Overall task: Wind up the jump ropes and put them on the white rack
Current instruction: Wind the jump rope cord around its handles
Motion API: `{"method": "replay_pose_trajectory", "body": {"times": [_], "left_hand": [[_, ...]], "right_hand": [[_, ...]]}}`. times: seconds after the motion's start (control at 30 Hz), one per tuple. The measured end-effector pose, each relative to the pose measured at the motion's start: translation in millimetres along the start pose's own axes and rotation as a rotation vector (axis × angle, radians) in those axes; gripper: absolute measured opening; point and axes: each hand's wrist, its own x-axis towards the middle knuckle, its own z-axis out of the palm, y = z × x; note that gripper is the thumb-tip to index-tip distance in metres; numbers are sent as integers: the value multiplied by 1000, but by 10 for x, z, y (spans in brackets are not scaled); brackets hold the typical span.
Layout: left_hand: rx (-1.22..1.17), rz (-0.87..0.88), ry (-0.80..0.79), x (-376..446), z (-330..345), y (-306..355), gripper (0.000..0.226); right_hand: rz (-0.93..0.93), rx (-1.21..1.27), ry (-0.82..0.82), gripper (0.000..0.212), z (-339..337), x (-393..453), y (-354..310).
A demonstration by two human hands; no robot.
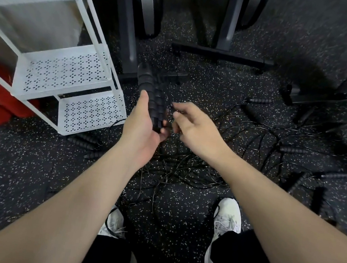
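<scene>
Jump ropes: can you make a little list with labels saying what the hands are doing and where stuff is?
left hand: grips a bunch of black rope handles
right hand: fingers curled beside the handles; blurred, grip unclear
cords: tangled on the speckled floor
loose handles: scattered right, some by the rack
white rack: left, no ropes on visible shelves

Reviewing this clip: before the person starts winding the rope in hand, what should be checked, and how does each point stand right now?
1. Left hand holds the black handles: ok.
2. Right hand has the cord pinched: cannot tell, blurred.
3. Cord free of the tangled ropes on the floor: not ok, strands overlap.
4. White rack shelves beside the left hand, bare where visible: ok.
5. Feet clear of cords: not ok, a cord crosses the left shoe.
</scene>
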Motion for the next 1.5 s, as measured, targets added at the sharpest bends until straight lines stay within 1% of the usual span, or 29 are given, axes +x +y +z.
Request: {"method": "replay_pose_trajectory", "body": {"times": [0.07,0.17,0.2,0.23,0.3,0.33,0.43,0.47,0.57,0.6,0.67,0.8,0.83,0.9,0.97,1.0,1.07,1.13,1.2,1.3,1.37,1.43,1.5], "left_hand": [[7,25,50,35,14,8,45],[6,-12,96,79,31,24,57],[-4,-26,90,96,26,24,57],[-12,-34,73,102,16,24,52],[15,-38,51,128,-6,9,33],[39,-41,51,142,-13,6,31],[48,-31,35,179,-38,17,36],[44,-25,24,192,-54,29,34],[69,-34,-19,205,-117,66,28],[85,-43,-42,206,-140,78,24],[116,-56,-79,216,-187,98,19],[183,-109,-86,195,-248,145,19],[164,-123,-84,181,-248,159,16],[84,-140,-89,148,-236,188,11],[30,-166,-131,110,-231,218,13],[19,-179,-154,104,-237,231,15],[-7,-207,-191,96,-262,266,21],[-52,-250,-238,91,-291,311,32],[-60,-295,-302,87,-330,345,42],[49,-345,-412,51,-359,362,46],[177,-351,-443,21,-357,351,47],[299,-357,-443,14,-357,326,49],[341,-387,-469,10,-353,292,49]], "right_hand": [[-14,57,-84,32,64,-29,-36],[-57,-66,-169,41,146,-80,-32],[-68,-88,-174,42,171,-82,-15],[-75,-104,-171,42,185,-85,-8],[-80,-137,-161,42,186,-76,4],[-83,-148,-163,41,171,-68,6],[-102,-155,-162,38,89,-67,-24],[-113,-155,-154,35,60,-58,-20],[-60,-147,-141,13,-74,-17,8],[-37,-154,-172,15,-129,-4,24],[-5,-173,-261,26,-228,-1,50],[-10,-81,-425,23,-375,-39,116],[-6,-70,-444,24,-401,-50,132],[26,-91,-394,23,-452,-47,155],[61,-131,-310,34,-510,-26,161],[70,-137,-300,38,-544,-18,165],[61,-76,-380,35,-607,-22,172],[43,31,-482,26,-659,-31,186],[50,65,-501,25,-689,-26,201],[126,-117,-428,33,-706,-25,184],[163,-222,-368,38,-728,-24,175],[196,-241,-323,37,-743,-20,150],[199,-268,-353,33,-723,-3,160]]}}
